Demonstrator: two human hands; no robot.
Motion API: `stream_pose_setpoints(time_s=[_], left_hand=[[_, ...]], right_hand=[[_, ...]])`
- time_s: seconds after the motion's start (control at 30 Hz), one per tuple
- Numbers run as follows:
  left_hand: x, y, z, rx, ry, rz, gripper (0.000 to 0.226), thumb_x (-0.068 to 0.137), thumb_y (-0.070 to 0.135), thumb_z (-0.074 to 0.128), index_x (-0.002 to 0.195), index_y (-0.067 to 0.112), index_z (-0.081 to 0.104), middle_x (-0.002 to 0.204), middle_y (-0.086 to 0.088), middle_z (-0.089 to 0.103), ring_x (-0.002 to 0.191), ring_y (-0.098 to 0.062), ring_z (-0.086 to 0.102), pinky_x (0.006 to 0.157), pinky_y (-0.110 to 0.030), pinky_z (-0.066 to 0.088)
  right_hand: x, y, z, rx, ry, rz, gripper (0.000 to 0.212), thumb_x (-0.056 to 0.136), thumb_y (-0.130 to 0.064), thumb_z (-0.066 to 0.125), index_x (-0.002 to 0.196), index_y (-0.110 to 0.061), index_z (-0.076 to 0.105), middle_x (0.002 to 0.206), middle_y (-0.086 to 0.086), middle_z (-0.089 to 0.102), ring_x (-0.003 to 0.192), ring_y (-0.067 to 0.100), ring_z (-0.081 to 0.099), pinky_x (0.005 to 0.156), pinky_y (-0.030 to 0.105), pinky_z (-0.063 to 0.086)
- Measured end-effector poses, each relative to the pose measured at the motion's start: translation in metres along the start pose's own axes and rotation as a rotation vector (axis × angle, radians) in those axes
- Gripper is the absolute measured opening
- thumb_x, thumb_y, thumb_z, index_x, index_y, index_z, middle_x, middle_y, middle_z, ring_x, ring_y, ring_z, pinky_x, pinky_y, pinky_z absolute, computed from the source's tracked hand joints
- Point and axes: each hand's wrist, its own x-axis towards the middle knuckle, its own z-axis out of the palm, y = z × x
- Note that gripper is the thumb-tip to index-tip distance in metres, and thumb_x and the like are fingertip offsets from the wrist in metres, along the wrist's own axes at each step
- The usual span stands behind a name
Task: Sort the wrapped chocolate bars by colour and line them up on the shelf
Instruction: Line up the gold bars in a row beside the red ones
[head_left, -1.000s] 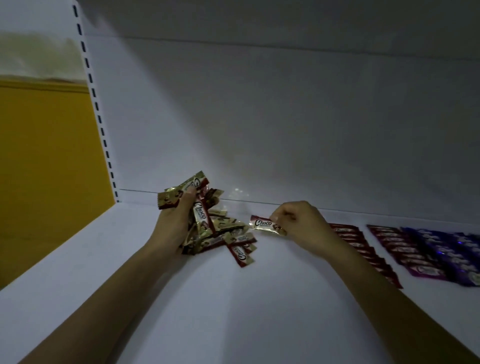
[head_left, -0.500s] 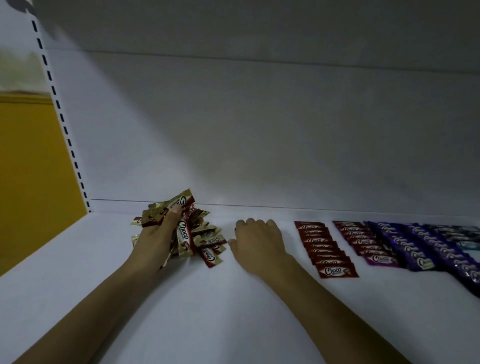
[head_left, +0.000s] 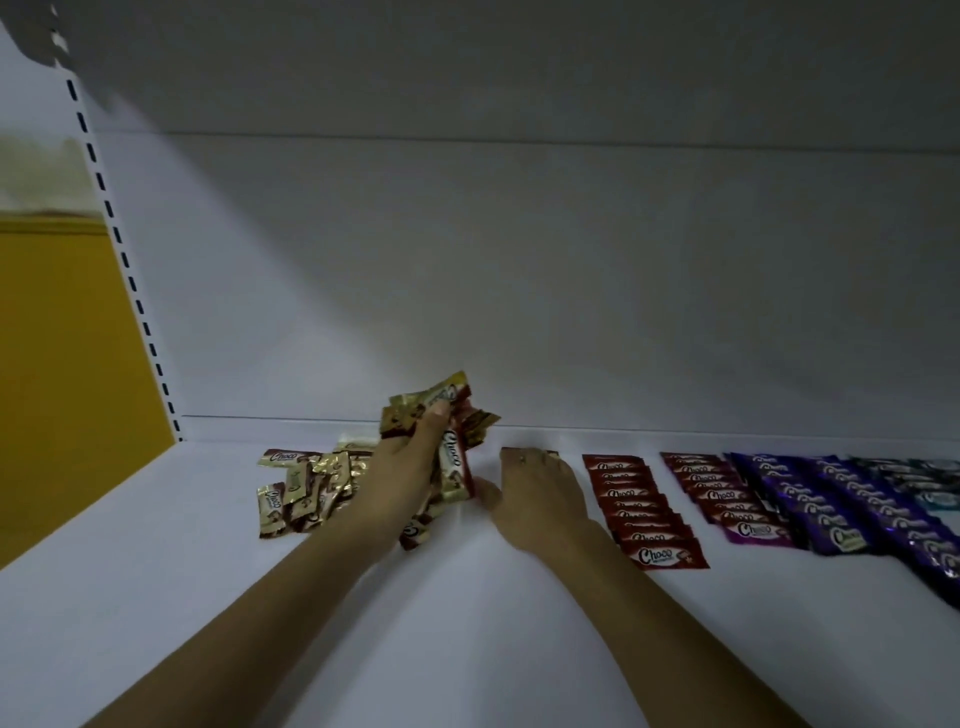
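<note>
Head camera: I am watching the person's left hand (head_left: 410, 467) gripping a fanned bunch of gold-and-brown bars (head_left: 441, 408), held just above the white shelf (head_left: 467, 649). Left of it, a loose pile of gold bars (head_left: 306, 488) is lying on the shelf. The right hand (head_left: 537, 501) is lying palm down with its fingers stretched out, clasping nothing. Its fingertips are resting over a dark red bar (head_left: 553, 452) near the back, and its thumb is sitting just beside the bunch. Further right I am seeing a red row (head_left: 647, 512) running front to back, then a second red row (head_left: 719, 493) ending in a magenta wrapper. Next to that are the purple rows (head_left: 841, 512) and, at the far edge, darker teal bars (head_left: 930, 486).
</note>
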Motion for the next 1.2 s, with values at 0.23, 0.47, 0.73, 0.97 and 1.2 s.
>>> stream_pose_setpoints(time_s=[0.23,0.47,0.73,0.97,1.2], left_hand=[[0.001,-0.015,-0.012,0.048,0.077,-0.032,0.035,0.096,0.050,0.043,0.087,0.039,0.074,0.087,0.012,0.075,0.084,-0.002,0.069,0.070,-0.017,0.053],[0.009,-0.014,-0.020,0.008,0.084,0.028,0.033,0.093,0.057,0.041,0.079,0.053,0.071,0.080,0.020,0.073,0.074,0.002,0.069,0.055,-0.013,0.052],[0.013,-0.027,-0.011,0.083,0.152,0.091,0.037,0.082,0.064,0.039,0.082,0.036,0.065,0.071,0.017,0.069,0.069,0.012,0.062,0.057,-0.011,0.046],[0.014,-0.027,-0.010,0.107,0.206,0.071,0.025,0.094,0.050,0.042,0.077,0.040,0.058,0.069,0.015,0.060,0.060,0.020,0.054,0.050,-0.004,0.039],[0.011,-0.023,-0.008,0.112,0.151,0.088,0.022,0.086,0.055,0.040,0.079,0.044,0.058,0.070,0.013,0.060,0.062,0.019,0.054,0.052,-0.001,0.038]], right_hand=[[0.004,-0.024,-0.039,1.187,-0.005,0.032,0.046,0.093,-0.055,0.039,0.091,-0.016,0.062,0.072,0.002,0.071,0.066,0.017,0.067,0.061,0.022,0.048],[-0.013,-0.036,-0.046,1.250,-0.206,-0.077,0.056,0.071,-0.038,0.077,0.118,-0.028,0.049,0.084,0.006,0.073,0.079,0.018,0.071,0.080,0.028,0.055],[-0.009,0.003,-0.061,1.122,0.069,0.031,0.014,0.078,-0.003,0.073,0.087,-0.008,0.063,0.066,-0.002,0.069,0.060,0.004,0.064,0.057,0.015,0.047],[0.023,0.050,-0.060,0.694,0.178,0.181,0.007,0.084,-0.011,0.069,0.087,-0.014,0.075,0.076,-0.001,0.070,0.069,0.012,0.063,0.068,0.021,0.051],[0.040,0.044,-0.036,0.198,0.011,0.069,0.013,0.085,-0.023,0.065,0.089,-0.028,0.076,0.092,-0.008,0.070,0.090,0.013,0.060,0.086,0.028,0.039]])
